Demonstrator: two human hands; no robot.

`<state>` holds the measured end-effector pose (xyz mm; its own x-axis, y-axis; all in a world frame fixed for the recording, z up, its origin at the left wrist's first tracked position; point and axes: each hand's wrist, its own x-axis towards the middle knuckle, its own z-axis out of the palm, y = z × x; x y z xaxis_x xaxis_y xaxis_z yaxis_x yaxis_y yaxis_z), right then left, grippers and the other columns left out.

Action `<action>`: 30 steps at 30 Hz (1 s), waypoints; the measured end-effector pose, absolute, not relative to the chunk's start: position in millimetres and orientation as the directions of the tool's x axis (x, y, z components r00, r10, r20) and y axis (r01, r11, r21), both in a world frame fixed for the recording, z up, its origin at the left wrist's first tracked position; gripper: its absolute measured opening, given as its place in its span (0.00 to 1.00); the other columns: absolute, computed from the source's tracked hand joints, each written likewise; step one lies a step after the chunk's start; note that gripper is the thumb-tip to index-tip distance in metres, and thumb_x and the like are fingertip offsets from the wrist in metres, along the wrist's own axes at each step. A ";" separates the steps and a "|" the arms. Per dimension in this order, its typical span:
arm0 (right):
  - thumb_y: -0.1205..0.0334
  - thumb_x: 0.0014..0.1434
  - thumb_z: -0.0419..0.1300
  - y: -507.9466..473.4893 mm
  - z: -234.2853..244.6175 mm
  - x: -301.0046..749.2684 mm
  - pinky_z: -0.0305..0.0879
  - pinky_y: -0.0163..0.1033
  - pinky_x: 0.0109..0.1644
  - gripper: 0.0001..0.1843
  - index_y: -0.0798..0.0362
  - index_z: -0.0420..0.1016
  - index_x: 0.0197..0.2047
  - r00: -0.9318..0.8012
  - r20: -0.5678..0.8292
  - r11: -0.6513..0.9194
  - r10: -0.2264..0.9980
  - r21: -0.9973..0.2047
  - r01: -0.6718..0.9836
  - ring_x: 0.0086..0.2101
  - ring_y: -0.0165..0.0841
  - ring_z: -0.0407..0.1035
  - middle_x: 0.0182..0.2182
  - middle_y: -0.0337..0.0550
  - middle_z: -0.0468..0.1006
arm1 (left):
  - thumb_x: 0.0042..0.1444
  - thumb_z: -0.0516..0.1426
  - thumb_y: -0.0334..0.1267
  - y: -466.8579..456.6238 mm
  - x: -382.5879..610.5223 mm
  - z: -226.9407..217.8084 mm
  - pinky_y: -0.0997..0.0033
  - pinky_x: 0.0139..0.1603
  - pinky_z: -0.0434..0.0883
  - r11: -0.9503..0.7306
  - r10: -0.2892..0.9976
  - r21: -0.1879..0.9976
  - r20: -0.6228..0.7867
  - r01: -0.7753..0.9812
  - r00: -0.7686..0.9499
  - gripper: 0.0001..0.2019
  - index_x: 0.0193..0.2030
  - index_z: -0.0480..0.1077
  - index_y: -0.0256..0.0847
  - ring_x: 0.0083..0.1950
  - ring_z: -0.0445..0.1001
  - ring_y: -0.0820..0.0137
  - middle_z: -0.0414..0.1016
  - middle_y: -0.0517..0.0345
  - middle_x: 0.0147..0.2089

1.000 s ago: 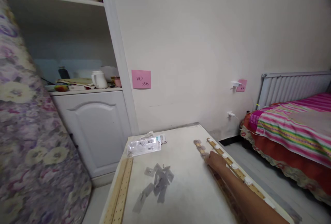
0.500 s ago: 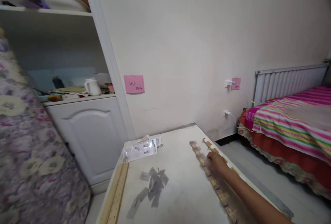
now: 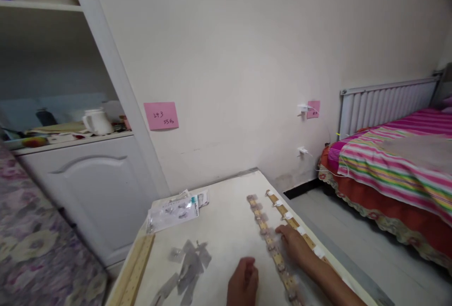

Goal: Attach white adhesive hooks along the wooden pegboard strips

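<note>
Over the right side of the white table, my right hand (image 3: 291,244) reaches between two long strips, its fingers curled together at the tips. Just left of those fingertips runs a wooden strip (image 3: 276,258) with clear plastic pieces along it. Beneath and beyond the right wrist lies a second wooden strip (image 3: 293,223), carrying white hook-like pieces (image 3: 287,215). My left hand (image 3: 243,281) is at the bottom middle, above the table, fingers bent inward. Whatever either hand may be holding is too small or hidden. Grey, see-through plastic pieces (image 3: 190,266) lie in a loose pile left of my left hand.
Clear packaging with small parts (image 3: 173,212) rests at the table's back left. Bare wooden strips with holes (image 3: 136,268) line the left edge. A cabinet (image 3: 92,193) stands left, a bed (image 3: 395,155) right, and the wall (image 3: 229,84) behind the table (image 3: 229,216).
My left hand has come into view at the bottom. My right hand has drawn back toward me along the strips. The view has turned slightly right.
</note>
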<state>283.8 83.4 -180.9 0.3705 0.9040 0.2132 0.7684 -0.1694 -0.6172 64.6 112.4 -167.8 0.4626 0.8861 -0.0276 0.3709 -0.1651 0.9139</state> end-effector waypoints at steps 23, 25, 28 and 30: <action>0.69 0.53 0.47 95.3 -183.9 280.0 0.61 0.35 0.47 0.16 0.55 0.72 0.41 0.392 0.155 -0.107 0.907 -0.814 0.571 0.41 0.34 0.69 0.38 0.47 0.74 | 0.49 0.53 0.41 166.5 152.8 -170.0 0.70 0.36 0.68 -0.122 0.938 0.948 0.013 0.295 0.347 0.07 0.32 0.69 0.42 0.32 0.74 0.66 0.76 0.61 0.28; 0.69 0.53 0.47 95.7 -182.3 278.9 0.61 0.35 0.48 0.16 0.55 0.72 0.40 0.384 0.158 -0.103 0.910 -0.811 0.576 0.41 0.34 0.68 0.38 0.47 0.74 | 0.48 0.53 0.41 169.2 153.0 -173.1 0.69 0.36 0.68 -0.134 0.938 0.941 0.020 0.310 0.345 0.08 0.32 0.70 0.42 0.32 0.74 0.66 0.77 0.60 0.28; 0.69 0.54 0.46 96.1 -179.9 277.3 0.60 0.35 0.48 0.16 0.56 0.72 0.41 0.369 0.165 -0.090 0.915 -0.807 0.584 0.42 0.34 0.68 0.39 0.48 0.73 | 0.48 0.53 0.43 174.0 154.0 -178.9 0.69 0.36 0.69 -0.148 0.942 0.934 0.034 0.324 0.333 0.09 0.33 0.71 0.41 0.33 0.75 0.65 0.77 0.59 0.29; 0.69 0.55 0.46 96.7 -179.3 276.8 0.60 0.34 0.48 0.17 0.56 0.72 0.42 0.365 0.167 -0.087 0.916 -0.806 0.586 0.42 0.34 0.68 0.39 0.48 0.73 | 0.48 0.53 0.43 176.8 154.7 -182.8 0.69 0.36 0.69 -0.133 0.946 0.937 0.023 0.323 0.325 0.10 0.33 0.71 0.41 0.33 0.75 0.65 0.78 0.58 0.29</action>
